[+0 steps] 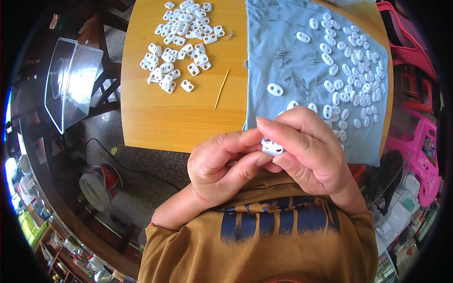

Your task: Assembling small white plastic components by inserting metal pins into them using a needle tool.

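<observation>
Head view: both hands are meeting just above the near edge of the round wooden table. Left hand and right hand are pinching one small white plastic two-hole cord stopper between thumbs and fingertips, fingers curled closed around it. This piece is sitting over the near edge of the grey-blue cloth, close to the person's chest. Loose white oval stopper pieces are lying scattered across the cloth's right part, with small metal springs among them. Farther left, a heap of white assembled stoppers is resting on bare wood. Between heap and cloth, a thin wooden stick is lying.
</observation>
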Available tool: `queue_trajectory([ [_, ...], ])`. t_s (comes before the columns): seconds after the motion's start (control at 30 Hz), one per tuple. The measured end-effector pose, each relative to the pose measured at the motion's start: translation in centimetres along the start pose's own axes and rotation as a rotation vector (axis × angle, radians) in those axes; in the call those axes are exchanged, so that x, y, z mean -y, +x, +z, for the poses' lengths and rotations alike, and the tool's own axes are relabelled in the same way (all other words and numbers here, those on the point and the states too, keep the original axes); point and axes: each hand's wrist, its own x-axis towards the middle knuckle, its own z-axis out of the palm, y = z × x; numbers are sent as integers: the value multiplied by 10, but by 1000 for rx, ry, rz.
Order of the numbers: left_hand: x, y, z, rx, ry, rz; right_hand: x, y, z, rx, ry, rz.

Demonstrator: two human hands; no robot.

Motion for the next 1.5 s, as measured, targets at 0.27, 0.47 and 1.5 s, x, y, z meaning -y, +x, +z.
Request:
queue_trajectory([
  [0.27,0,-2,10,-69,-178,15,-3,0,3,-126,36,-40],
  [0.47,2,-4,13,-98,-158,24,-4,-1,3,-126,88,-33],
  [1.5,16,-32,16,-196,-148,171,-15,0,27,-111,207,-69],
])
